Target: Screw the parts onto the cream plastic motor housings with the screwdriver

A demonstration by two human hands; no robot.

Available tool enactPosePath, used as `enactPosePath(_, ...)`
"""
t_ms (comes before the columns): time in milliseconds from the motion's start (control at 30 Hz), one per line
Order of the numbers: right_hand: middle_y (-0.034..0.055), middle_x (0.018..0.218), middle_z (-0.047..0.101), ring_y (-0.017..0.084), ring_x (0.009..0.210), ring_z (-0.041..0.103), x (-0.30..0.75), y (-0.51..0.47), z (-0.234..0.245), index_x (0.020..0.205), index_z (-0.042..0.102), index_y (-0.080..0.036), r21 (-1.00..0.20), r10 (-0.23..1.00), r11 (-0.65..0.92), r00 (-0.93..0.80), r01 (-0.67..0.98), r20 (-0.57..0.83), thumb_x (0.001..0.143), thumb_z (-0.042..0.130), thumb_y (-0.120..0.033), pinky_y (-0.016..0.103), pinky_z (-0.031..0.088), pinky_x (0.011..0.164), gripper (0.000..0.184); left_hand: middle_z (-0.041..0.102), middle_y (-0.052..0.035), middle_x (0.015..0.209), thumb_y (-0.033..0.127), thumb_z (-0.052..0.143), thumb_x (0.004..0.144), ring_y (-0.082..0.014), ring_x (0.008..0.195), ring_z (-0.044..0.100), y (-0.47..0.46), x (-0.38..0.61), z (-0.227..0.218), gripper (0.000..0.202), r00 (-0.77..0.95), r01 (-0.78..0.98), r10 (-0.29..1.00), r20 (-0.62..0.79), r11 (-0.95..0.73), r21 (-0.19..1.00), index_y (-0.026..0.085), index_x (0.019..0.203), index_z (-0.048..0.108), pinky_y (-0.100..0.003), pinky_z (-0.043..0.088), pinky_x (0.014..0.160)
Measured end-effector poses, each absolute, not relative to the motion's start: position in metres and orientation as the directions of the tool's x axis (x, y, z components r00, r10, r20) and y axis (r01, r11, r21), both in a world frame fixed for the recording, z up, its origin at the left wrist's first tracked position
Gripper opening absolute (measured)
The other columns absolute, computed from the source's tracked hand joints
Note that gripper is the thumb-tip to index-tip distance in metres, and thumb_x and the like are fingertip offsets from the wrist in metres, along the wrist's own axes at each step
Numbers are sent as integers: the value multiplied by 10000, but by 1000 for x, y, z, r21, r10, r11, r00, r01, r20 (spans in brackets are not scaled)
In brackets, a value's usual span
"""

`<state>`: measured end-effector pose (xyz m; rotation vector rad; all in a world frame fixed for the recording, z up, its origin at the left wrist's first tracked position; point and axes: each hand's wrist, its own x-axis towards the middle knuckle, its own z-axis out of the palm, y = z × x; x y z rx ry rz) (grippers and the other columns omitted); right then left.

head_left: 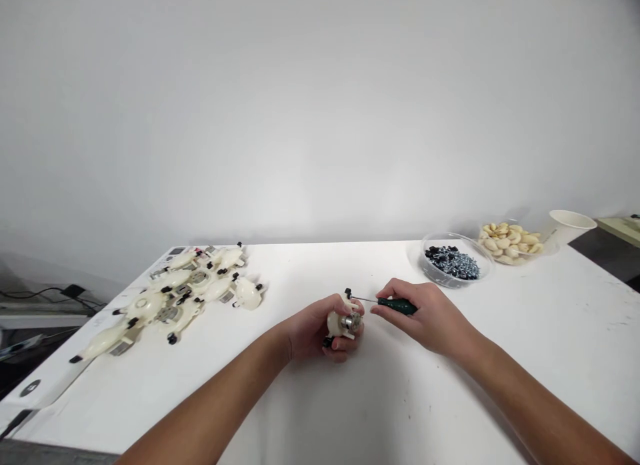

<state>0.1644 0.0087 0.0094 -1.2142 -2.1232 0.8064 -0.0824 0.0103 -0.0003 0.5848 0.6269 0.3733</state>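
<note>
Near the middle of the table, my left hand [320,328] is closed around a cream fishing reel [337,325] with a silver spool part and small black pieces on its ends. My right hand [423,311] grips a screwdriver [397,305] by its dark green handle. The thin metal shaft points left, and its tip meets or nearly meets the black piece [348,293] at the top of the reel. Whether a screw sits at the tip is too small to tell. My left fingers hide part of the reel's body.
Several similar cream reels [145,305] lie piled on the left of the white table [525,358]. At the back right stand a clear round tub [437,275] of screws and black pieces, a clear container of cream oval parts [510,241], and a white cup [570,226]. A wall rises behind.
</note>
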Motion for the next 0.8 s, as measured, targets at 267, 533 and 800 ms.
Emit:
enactPosePath(267,10,764,678,167,673,565,151,13,-1,836,714,-205,-948,959,111,-284,300,23,889,729,-502,275,397,583,303,507,17,746,315,571,813,-119,536,454,7,-85,-7,314,589,-80,699,-405,549,832,214,1106,520,-240,324,510)
enactPosePath(533,-122,502,310,71,465,176,147,17,-21,800,586,-199,-922,860,-360,-434,-141,-269,851,790,-538,259,124,473,398,524,40,752,314,600,816,-116,568,492,2,-82,4,271,472,158,812,-342,304,939,236,1050,486,-231,363,524)
enactPosePath(800,-116,541,316,78,490,180,148,16,-12,883,597,-200,-935,853,-328,-467,-132,-233,870,777,-515,267,117,492,362,510,42,729,320,610,820,-118,556,469,3,-81,0,258,459,129,831,-314,287,949,238,1019,468,-230,349,508)
